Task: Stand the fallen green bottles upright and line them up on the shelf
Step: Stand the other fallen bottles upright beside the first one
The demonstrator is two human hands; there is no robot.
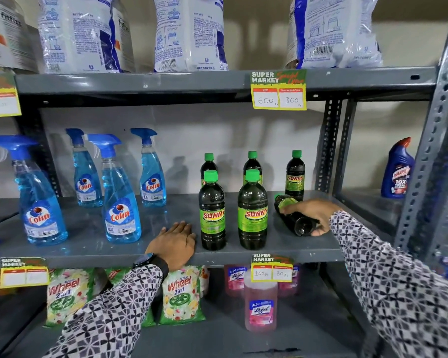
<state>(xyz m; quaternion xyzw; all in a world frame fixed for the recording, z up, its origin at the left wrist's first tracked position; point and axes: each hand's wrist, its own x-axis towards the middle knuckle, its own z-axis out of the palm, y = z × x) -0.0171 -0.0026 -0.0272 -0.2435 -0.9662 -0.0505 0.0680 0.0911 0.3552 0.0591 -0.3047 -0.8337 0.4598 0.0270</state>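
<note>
Several dark green Sunny bottles with green caps stand on the grey middle shelf (88, 244). Two stand at the front (212, 215) (252, 215), three behind them (208, 164) (253, 164) (295, 177). One more green bottle (286, 204) lies on its side at the right, cap pointing back-left, base toward me. My right hand (311, 215) is closed over that lying bottle's body. My left hand (173, 245) rests flat on the shelf's front edge, just left of the front-left bottle, holding nothing.
Blue Colin spray bottles (119, 202) fill the shelf's left half. White detergent bags (189, 34) sit on the shelf above. Wheel packets (180, 295) and a pink Lizol bottle (260, 303) are below. A perforated upright post (329, 146) stands at the right, with a blue cleaner bottle (397, 171) beyond it.
</note>
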